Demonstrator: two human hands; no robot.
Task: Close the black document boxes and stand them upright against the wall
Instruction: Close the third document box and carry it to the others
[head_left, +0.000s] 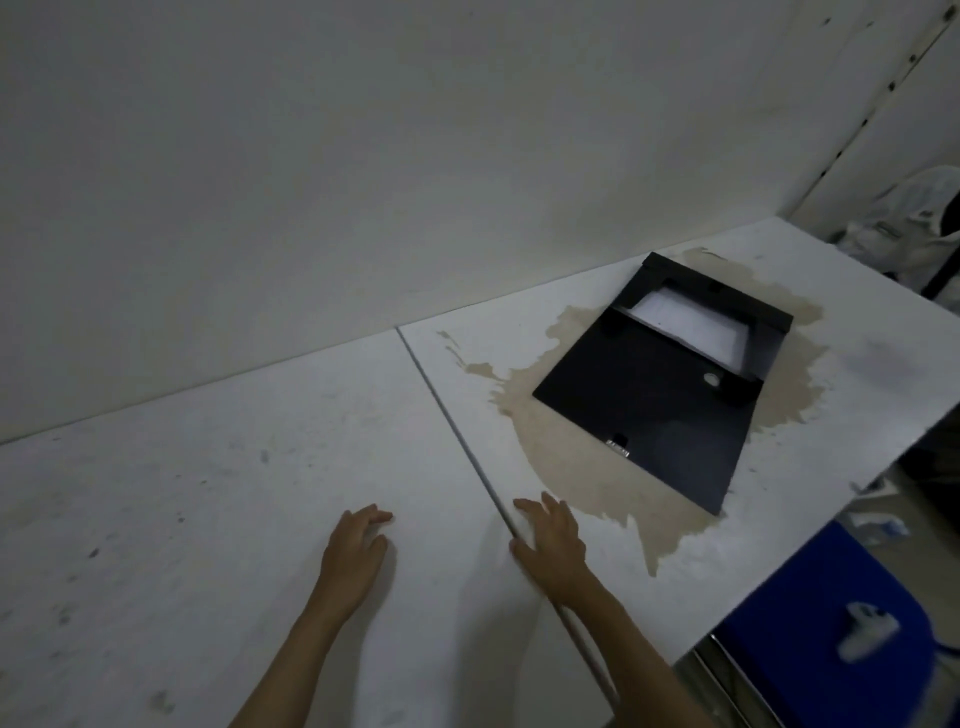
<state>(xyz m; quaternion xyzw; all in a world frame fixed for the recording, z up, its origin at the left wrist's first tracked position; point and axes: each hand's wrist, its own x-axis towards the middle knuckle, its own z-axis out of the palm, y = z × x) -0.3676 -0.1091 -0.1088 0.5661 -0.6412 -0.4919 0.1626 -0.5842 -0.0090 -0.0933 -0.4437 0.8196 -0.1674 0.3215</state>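
Black document box (660, 395) lay flat on white bench (260, 493) over a tan stain (571, 467), lid ajar, white paper (691, 325) showing. L hand (353, 556) & R hand (550, 540) rested palm-down on bench, empty, well apart from box.

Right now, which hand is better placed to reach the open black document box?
Right hand: it rests flat nearest the black document box, which lies open, far right. The left hand sits farther away.

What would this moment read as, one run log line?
left hand: empty, on table | right hand: empty, on table | black document box: open, lying flat
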